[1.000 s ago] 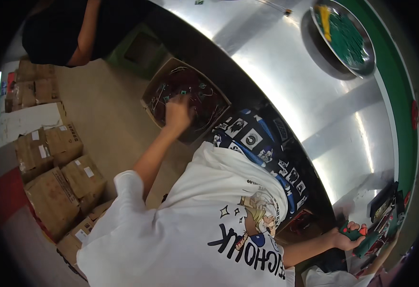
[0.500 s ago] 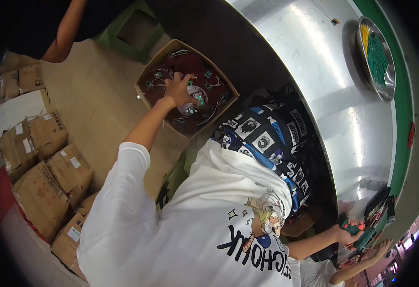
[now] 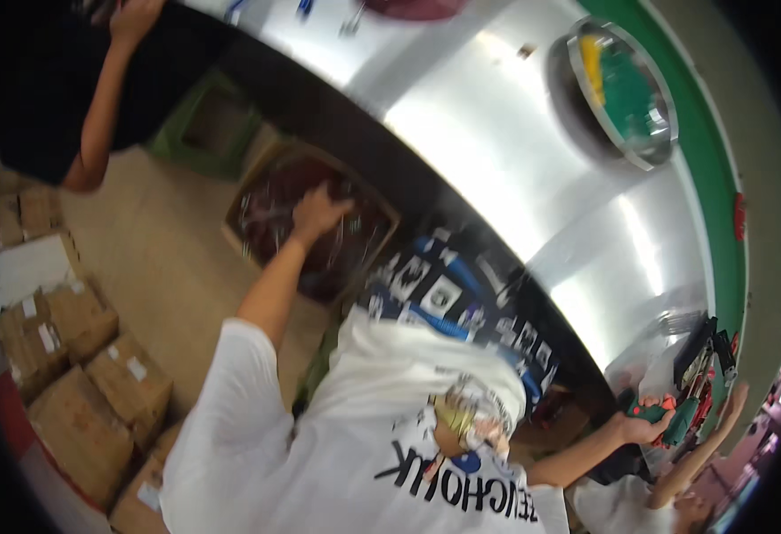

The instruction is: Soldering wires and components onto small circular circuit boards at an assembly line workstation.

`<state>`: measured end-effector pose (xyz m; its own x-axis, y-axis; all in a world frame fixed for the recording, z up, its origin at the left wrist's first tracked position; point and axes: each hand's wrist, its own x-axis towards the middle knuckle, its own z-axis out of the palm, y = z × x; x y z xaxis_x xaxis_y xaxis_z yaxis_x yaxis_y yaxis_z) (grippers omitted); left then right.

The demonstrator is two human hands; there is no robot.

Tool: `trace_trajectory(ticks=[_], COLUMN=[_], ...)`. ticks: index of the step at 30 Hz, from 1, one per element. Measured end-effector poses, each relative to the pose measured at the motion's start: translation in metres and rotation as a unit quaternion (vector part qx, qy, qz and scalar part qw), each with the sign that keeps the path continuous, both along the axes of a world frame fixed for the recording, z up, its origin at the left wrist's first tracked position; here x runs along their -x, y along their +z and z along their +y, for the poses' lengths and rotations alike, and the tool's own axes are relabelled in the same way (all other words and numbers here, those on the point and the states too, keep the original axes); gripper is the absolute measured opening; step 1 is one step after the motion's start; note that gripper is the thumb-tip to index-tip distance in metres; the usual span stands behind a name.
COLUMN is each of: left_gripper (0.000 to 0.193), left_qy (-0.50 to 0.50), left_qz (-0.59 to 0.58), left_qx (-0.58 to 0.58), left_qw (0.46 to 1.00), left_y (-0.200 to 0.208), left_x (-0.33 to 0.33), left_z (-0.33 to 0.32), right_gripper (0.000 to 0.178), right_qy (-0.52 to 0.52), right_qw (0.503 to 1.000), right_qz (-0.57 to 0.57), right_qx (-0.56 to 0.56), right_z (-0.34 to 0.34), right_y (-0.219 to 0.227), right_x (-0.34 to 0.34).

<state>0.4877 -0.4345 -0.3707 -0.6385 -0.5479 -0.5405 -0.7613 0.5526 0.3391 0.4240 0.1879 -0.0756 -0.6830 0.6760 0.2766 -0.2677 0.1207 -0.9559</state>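
My left hand [image 3: 317, 214] reaches down into an open cardboard box [image 3: 377, 258] on the left. Its fingers look spread, though motion smears them, and I see nothing held. Dark red parts [image 3: 270, 200] with thin pale wires and small green boards fill the box, too blurred to make out singly. Far to the right, my right hand [image 3: 650, 429] is closed around a green and red handheld tool [image 3: 647, 411] by the edge of the metal table. The tool's exact kind is unclear.
A shiny metal table [image 3: 497, 133] curves across the view, carrying a steel tray [image 3: 671, 142] of green and yellow strips. Stacked cardboard boxes [image 3: 79, 427] stand at left, a green stool [image 3: 203, 129] beyond my box. Another person's arm [image 3: 97, 125] is at upper left; another arm [image 3: 702, 454] is at lower right.
The view has shifted, so table and box sit elsewhere in it. My left hand stays over the box, its fingers now blurred. My right hand keeps its hold on the tool.
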Motion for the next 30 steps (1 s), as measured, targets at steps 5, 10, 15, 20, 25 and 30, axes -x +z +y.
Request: trace_trajectory(ticks=[5,10,15,20,25,30], left_gripper=[0.092,0.079,0.067,0.069,0.070,0.068], left_qy=[-0.020,-0.012,0.005,-0.006,0.021,0.162], left_qz=[-0.044,-0.033,0.036,0.059,0.127,0.258], left_qx=[-0.070,-0.185,-0.189,-0.051,-0.026,0.024], left_qw=[0.996,0.982,0.981,0.997,0.991,0.952], left_y=[-0.010,-0.007,-0.022,0.011,0.049,0.095], left_x=[-0.002,0.035,0.012,0.000,-0.029,-0.045], left_z=[-0.014,-0.017,-0.018,-0.004,-0.013,-0.021], right_gripper=[0.032,0.034,0.034,0.033,0.032,0.034], right_qy=[0.007,-0.031,-0.010,-0.008,-0.023,-0.048], right_qw=[0.999,0.999,0.999,0.999,0.999,0.998], right_qz=[-0.024,-0.022,0.001,-0.006,-0.020,0.004], right_qx=[0.033,0.016,0.033,0.038,0.023,0.040], right_z=[-0.001,-0.012,-0.003,-0.004,-0.016,-0.029], right_y=[-0.008,-0.001,-0.011,-0.011,-0.004,0.004], right_x=[-0.003,-0.007,-0.007,-0.009,-0.005,-0.001])
